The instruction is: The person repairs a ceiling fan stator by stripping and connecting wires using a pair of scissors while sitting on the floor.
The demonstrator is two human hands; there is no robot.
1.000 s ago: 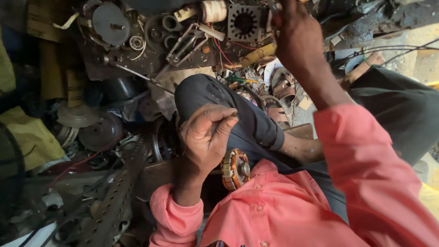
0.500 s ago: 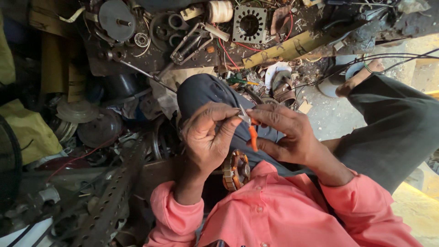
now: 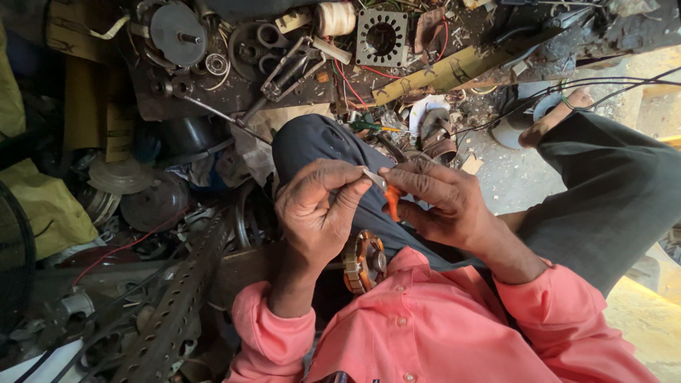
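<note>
Since a second ago the right hand [image 3: 454, 206] has come down from the cluttered far edge of the floor, and it now meets the left hand [image 3: 319, 213] over the raised knee in dark trousers [image 3: 312, 145]; half a second ago the two were already together, and little has shifted since beyond a closer pinch. The right fingers [image 3: 408, 177] are closed on a small tool with an orange handle [image 3: 391, 201], its pale metal tip [image 3: 374, 177] pointing at the left hand. The left fingers [image 3: 347, 195] are curled shut with thumb and forefinger pinched at that tip; what they grip is too small to tell. Just below the hands, against the pink shirt [image 3: 440, 333], rests a round motor stator with copper windings [image 3: 363, 261], touched by neither hand. No readable package or label shows; a yellow strip with dark marks [image 3: 447, 71] lies slanted at the top, beside a square grey plate with a ring of holes [image 3: 383, 35] and a spool of pale thread [image 3: 335, 18]. To the left lie a grey disc with a stub shaft [image 3: 177, 32], dusty pulleys [image 3: 149, 198], a crumpled yellow-green cloth [image 3: 42, 209] and a perforated steel angle bar [image 3: 177, 305] that runs across the lower left. Black cables [image 3: 624, 81] cross above the other leg at the right.
</note>
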